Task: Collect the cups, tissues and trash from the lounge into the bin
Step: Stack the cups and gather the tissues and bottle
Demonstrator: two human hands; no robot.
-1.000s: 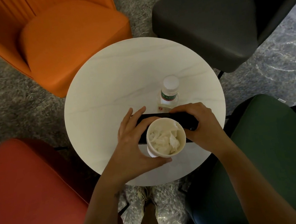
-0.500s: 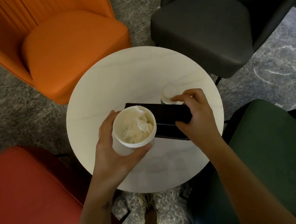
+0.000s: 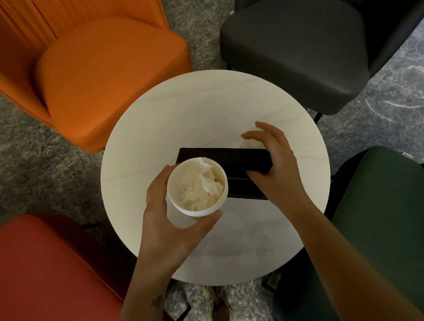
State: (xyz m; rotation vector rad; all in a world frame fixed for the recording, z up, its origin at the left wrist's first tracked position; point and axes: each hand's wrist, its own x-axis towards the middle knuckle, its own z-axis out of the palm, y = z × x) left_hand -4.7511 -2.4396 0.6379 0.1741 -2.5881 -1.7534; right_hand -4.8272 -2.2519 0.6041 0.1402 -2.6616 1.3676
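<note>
Holds a white paper cup upright in the left grip, with fingers and thumb curled round its wall, above the near-left part of the round pale desk. Carries crumpled white tissues inside it, packed up to the rim.

Clamps the right end of a flat black box in the right grip, thumb on the near edge and fingers arched over the far one. Shows the box's long axis running left to right across the desk, slightly tilted, its left end just behind the cup.

Reaches with that same grip's forefingers to the white cap of a small bottle, just beyond the box's far right corner and mostly hidden. Puts the bottle far nearer the right grip than the left, so the pick-up probably falls to the right.

Looks like thin, easily crushed paper for the cup, soft light tissue, a rigid matte sharp-edged box, smooth hard plastic for the bottle, and a polished stone-like desk top.

Shows no bin, so cannot tell which way it lies.
</note>
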